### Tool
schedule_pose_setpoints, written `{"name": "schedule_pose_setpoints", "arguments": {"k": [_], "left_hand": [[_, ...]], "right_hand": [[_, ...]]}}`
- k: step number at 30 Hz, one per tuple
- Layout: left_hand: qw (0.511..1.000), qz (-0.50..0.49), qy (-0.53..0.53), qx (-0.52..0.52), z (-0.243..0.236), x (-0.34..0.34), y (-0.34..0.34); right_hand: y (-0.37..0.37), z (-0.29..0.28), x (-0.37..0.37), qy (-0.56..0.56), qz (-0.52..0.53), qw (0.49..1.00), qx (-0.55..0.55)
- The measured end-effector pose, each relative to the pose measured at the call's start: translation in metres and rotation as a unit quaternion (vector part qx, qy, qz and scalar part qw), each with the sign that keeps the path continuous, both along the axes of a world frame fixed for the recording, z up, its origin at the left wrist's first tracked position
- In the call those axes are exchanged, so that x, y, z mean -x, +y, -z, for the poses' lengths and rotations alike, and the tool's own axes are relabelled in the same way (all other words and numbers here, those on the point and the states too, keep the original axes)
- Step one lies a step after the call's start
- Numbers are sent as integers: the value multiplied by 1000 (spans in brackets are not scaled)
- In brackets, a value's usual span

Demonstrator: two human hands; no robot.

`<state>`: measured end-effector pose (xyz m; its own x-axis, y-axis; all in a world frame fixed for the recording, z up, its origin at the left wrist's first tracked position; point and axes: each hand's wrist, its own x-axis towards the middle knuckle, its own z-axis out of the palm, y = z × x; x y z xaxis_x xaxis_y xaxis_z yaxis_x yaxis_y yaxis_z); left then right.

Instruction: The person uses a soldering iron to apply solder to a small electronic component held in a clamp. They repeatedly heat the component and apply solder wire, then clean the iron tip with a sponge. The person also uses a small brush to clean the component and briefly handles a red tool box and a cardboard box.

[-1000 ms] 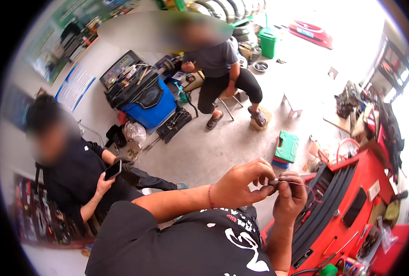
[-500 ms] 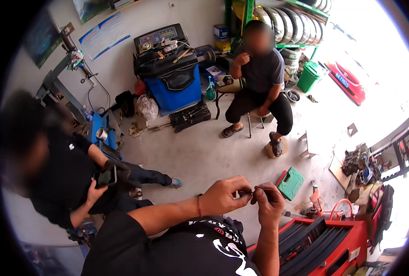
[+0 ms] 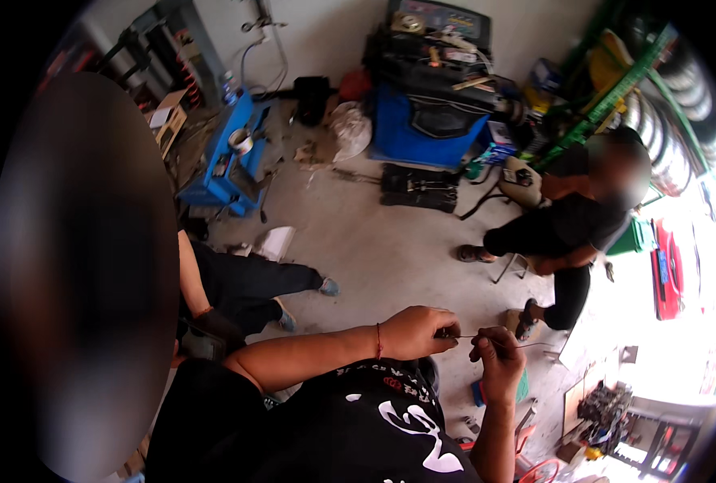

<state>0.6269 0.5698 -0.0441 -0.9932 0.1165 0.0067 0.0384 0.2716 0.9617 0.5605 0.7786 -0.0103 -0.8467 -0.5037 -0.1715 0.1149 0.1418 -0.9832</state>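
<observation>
In front of my chest, both hands are raised with a thin dark wire [image 3: 537,344] between them. My left hand [image 3: 422,332], a cord round its wrist, has its fingers closed on the wire's left part; whatever else sits in those dark-stained fingertips is hidden. A short way to the right, my right hand [image 3: 500,362] pinches the wire between thumb and fingers. The strand runs taut across the small gap and sticks out beyond the right hand.
Close on my left stands a person [image 3: 84,274] with a phone. Another person [image 3: 591,201] sits at the right. A blue machine [image 3: 426,129] and a black tool case [image 3: 418,189] are ahead; a blue stand [image 3: 221,173] is farther left. An engine [image 3: 603,406] lies at the lower right.
My hands have moved apart, and a length of wire now shows between and beyond them. The view has turned left, and the standing person appears much closer.
</observation>
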Motion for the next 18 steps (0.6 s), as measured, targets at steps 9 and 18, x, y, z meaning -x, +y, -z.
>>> {"name": "schedule_pose_setpoints", "arguments": {"k": [9, 18], "left_hand": [[985, -171, 14, 9, 31, 95, -159], [925, -354, -23, 134, 5, 159, -335]], "right_hand": [[-186, 64, 162, -124, -213, 968, 53], [-436, 63, 292, -58, -449, 888, 86]]}}
